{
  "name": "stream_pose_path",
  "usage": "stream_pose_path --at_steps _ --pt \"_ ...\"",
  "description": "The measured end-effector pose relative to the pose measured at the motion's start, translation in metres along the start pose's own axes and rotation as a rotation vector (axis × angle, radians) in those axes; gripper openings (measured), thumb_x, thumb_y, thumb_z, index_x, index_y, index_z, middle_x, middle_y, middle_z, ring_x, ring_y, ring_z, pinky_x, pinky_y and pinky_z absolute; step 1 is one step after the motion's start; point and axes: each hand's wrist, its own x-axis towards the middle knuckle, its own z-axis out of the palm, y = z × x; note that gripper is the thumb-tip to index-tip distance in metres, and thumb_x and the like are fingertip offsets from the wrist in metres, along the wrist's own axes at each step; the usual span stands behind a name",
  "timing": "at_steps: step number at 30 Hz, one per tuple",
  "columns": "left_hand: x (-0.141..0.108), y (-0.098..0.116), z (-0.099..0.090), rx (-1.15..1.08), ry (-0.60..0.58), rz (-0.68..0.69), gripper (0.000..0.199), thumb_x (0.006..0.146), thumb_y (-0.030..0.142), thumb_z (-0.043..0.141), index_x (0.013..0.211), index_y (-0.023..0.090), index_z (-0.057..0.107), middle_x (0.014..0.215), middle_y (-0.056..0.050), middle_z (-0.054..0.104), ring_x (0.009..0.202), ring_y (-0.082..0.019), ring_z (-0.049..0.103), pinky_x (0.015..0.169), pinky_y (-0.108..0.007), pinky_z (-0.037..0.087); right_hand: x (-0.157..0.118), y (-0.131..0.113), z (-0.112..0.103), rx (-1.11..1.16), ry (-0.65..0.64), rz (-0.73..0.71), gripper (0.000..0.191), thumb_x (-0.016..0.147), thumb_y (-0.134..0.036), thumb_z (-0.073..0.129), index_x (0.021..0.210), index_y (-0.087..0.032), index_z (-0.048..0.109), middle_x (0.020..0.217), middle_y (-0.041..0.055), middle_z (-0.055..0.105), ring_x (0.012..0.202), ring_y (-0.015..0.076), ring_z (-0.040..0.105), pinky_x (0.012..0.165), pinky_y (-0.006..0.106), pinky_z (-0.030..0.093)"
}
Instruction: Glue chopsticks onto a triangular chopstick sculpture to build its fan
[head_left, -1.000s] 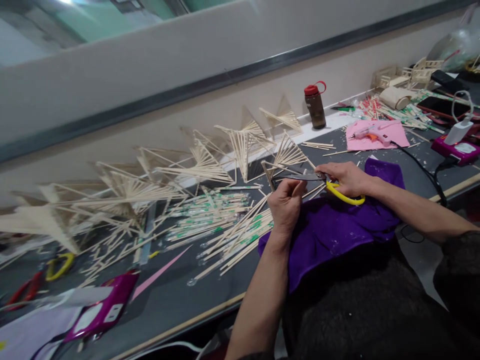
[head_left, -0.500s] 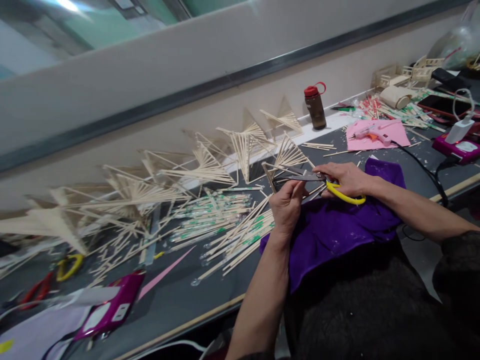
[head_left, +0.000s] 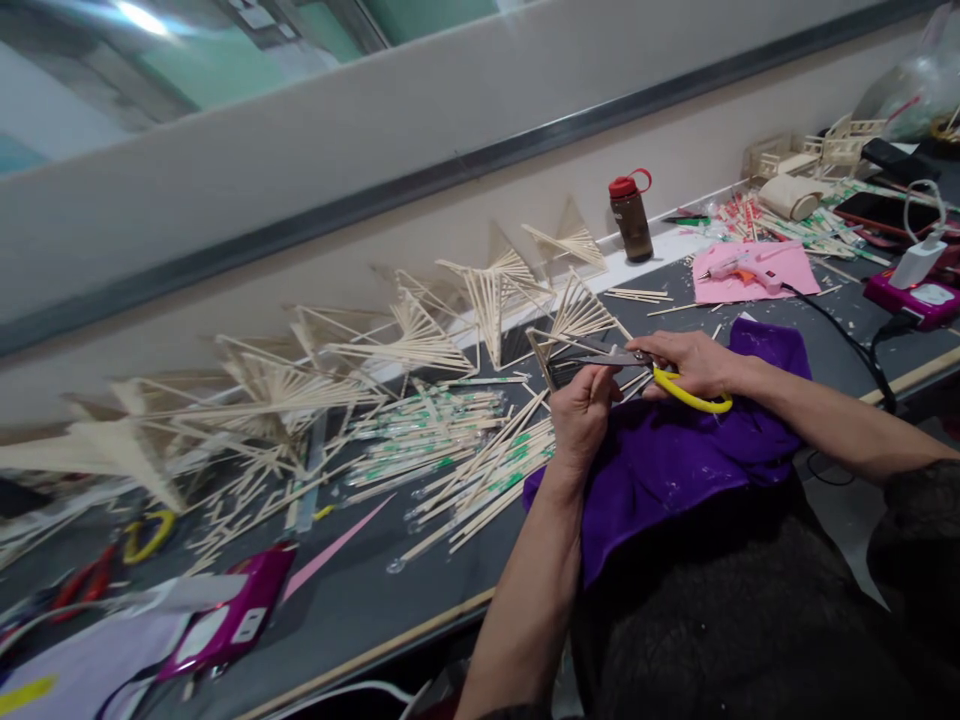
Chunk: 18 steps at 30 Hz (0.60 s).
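Your right hand (head_left: 694,362) is the grip on the scissors (head_left: 673,390): it is wrapped around them, fingers at the yellow handle and near the pivot. Their long axis runs sideways, so the blades (head_left: 616,358) point from that grip to your left, across the top of your left hand (head_left: 581,412). That is the relation to mind: your left fingers are bunched closed right at the blades, nearer to the steel than your right fingertips are to the blade ends. You cannot tell whether the left hand pinches something; a pale bit shows by its thumb. The scissors hang above the near edge of the purple cloth (head_left: 675,470), with loose sticks (head_left: 469,490) on the worktop (head_left: 360,590) to the left and a stick fan (head_left: 579,308) just beyond.

Against a second ago, your view has swung slightly, sliding the leftmost things rightward; your left hand seems a touch nearer the right, while your hold on the scissors looks unchanged.
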Motion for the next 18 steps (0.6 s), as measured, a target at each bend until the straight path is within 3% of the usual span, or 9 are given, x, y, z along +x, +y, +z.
stream_pose_path --at_steps 6,11,18 --pt "0.0003 -0.0023 0.0007 0.007 0.007 0.009 0.037 0.092 0.047 0.048 0.084 0.018 0.07 0.057 0.001 0.063 0.051 -0.01 0.054 0.056 -0.021 0.042 -0.0003 -0.0015 0.0004 0.006 -0.001 0.014 0.056 0.077 -0.045 0.068 0.126 -0.021 0.055 0.106 0.0063 0.066 0.085 0.019 0.06 0.073 0.028 0.043" --pt "0.0011 -0.0057 0.0012 0.036 0.01 0.017 0.035 0.091 0.046 0.048 0.08 0.019 0.068 0.057 0.002 0.063 0.05 -0.01 0.054 0.056 -0.021 0.042 -0.0007 -0.0028 0.0011 -0.076 0.007 0.025 0.042 0.079 -0.029 0.062 0.12 -0.024 0.057 0.108 0.0048 0.067 0.089 0.0198 0.061 0.074 0.028 0.043" --pt "0.0018 -0.008 0.0025 0.077 0.026 0.085 0.037 0.091 0.039 0.048 0.061 0.02 0.059 0.055 0.001 0.062 0.051 -0.011 0.057 0.057 -0.021 0.043 -0.0008 0.0027 0.0043 -0.139 0.054 -0.03 0.045 0.075 -0.022 0.062 0.12 -0.02 0.056 0.109 0.0075 0.067 0.088 0.0193 0.062 0.075 0.029 0.045"
